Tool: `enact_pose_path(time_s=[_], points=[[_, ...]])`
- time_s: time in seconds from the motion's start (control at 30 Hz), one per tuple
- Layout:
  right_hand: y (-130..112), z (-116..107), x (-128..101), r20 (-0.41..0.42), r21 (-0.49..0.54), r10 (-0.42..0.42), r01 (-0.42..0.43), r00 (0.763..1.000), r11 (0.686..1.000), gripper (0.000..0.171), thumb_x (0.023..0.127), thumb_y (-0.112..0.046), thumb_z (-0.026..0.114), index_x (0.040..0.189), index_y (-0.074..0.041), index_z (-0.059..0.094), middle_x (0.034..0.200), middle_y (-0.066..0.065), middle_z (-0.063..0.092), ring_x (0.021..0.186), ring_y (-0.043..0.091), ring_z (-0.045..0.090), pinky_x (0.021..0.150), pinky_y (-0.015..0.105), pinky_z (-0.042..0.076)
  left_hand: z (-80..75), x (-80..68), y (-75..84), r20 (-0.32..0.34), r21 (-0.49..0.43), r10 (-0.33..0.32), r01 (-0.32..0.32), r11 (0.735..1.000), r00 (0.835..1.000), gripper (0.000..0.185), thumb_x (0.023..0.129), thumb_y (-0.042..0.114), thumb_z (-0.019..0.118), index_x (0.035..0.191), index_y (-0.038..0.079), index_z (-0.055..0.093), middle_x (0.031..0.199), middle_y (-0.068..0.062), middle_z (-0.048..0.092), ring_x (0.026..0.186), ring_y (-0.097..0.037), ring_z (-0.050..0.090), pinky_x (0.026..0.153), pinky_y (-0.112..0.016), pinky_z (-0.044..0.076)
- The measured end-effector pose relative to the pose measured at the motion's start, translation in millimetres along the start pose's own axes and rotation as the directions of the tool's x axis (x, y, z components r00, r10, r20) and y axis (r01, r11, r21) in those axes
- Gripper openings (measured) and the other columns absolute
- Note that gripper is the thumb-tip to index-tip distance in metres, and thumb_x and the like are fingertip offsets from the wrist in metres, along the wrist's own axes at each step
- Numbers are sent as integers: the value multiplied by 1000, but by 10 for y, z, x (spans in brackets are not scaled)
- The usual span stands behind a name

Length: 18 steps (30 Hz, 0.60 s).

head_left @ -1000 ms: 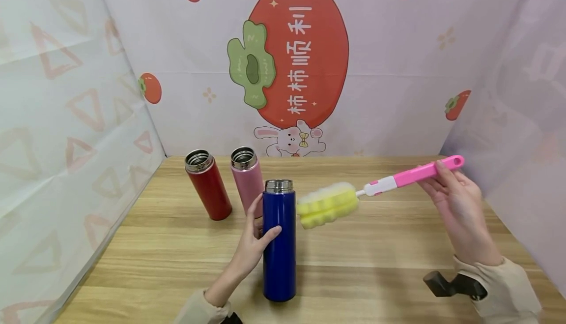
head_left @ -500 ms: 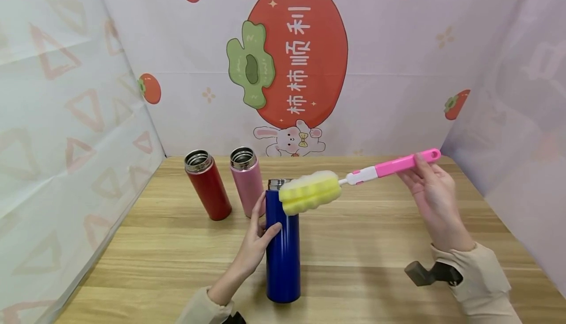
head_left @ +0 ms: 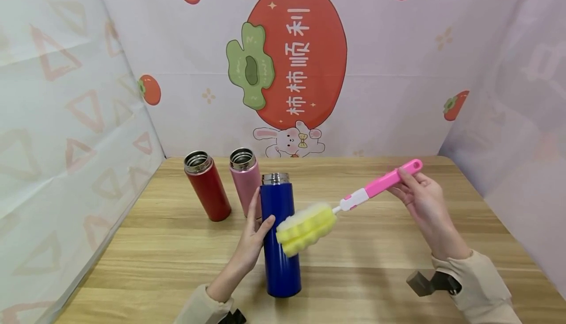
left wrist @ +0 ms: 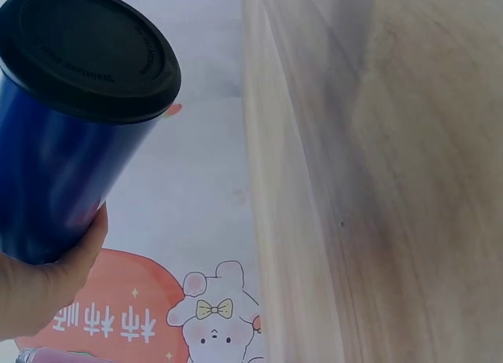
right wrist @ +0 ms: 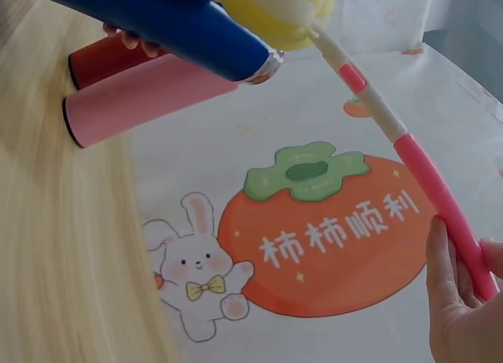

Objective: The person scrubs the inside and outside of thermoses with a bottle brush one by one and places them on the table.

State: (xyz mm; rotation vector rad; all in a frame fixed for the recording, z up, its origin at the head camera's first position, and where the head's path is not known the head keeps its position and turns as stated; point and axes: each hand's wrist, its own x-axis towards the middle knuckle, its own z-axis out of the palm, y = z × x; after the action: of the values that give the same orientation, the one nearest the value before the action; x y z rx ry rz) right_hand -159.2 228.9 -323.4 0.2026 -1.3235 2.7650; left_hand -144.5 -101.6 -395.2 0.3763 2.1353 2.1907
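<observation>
A: Grip first. Left hand point(head_left: 253, 238)?

B: Wrapped round the mid-body of the tall dark-blue metal flask point(head_left: 278, 235), thumb on the near side, fingers behind. The flask is tipped a bit; left wrist cam shows its black round base point(left wrist: 86, 53) clear of the wooden table point(head_left: 376, 245), so it's lifted or at least rocked up.

A: Right hand point(head_left: 422, 201)?

B: Fingers and thumb pinch the far end of the pink plastic handle of the bottle brush point(head_left: 384, 182). The yellow-and-white foam head point(head_left: 306, 228) sits against the flask's side, well below the steel rim point(head_left: 275, 178), i.e. outside, not in the mouth.

A: How will it handle?

B: Guesswork: flask looks rigid, glossy, prob. slippery if wet; mid-body wrap seems the safe hold. Foam head looks soft, should squash easily. The thin white neck point(right wrist: 369, 92) curves in the right wrist view, though that may be lens distortion. Held so far back, the tip has less control.

A: Around it?

B: Red metal flask point(head_left: 207, 185) and pink metal flask point(head_left: 246, 179), both uncapped, stand just behind, to the left.

A: Hard to see?

B: Left fingertips hidden behind the flask. Can't see inside any flask. Whether foam presses or just touches, can't tell. Dark object by right cuff point(head_left: 426, 283) is cut off, likely the cam mount.
</observation>
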Motion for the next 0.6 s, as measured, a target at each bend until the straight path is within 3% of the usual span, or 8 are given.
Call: enact_pose_path(time_s=[0.1, 0.33, 0.5, 0.6], points=[[25, -13, -27, 26, -64, 13, -11, 1000, 998, 12, 88, -4, 50, 88, 2, 61, 82, 13, 66, 80, 19, 65, 74, 27, 48, 7, 25, 6, -12, -23, 19, -19, 1000, 1000, 64, 93, 23, 43, 141, 32, 2, 147, -7, 5, 122, -40, 31, 94, -55, 29], [98, -22, -78, 87, -230, 44, -23, 995, 973, 16, 90, -5, 47, 88, -2, 62, 81, 9, 68, 77, 17, 65, 72, 27, 49, 18, 50, 29, -21, -61, 20, -22, 998, 1000, 64, 93, 22, 44, 141, 33, 2, 145, -10, 11, 120, -41, 33, 93, -55, 30], [136, -9, -94, 149, -266, 53, -11, 987, 964, 20, 91, -2, 43, 89, -4, 63, 81, 8, 68, 76, 18, 66, 72, 28, 50, 29, 52, 44, -13, -66, 13, -13, 998, 1000, 64, 93, 23, 44, 141, 35, 2, 145, -12, 13, 120, -41, 34, 94, -57, 29], [143, 7, -91, 144, -270, 44, -3, 989, 963, 19, 91, -2, 44, 89, -5, 63, 81, 8, 68, 76, 18, 66, 71, 28, 50, 38, 50, 50, -8, -65, 8, -9, 998, 1000, 65, 93, 24, 44, 141, 34, 1, 145, -13, 12, 121, -42, 33, 94, -57, 28]])
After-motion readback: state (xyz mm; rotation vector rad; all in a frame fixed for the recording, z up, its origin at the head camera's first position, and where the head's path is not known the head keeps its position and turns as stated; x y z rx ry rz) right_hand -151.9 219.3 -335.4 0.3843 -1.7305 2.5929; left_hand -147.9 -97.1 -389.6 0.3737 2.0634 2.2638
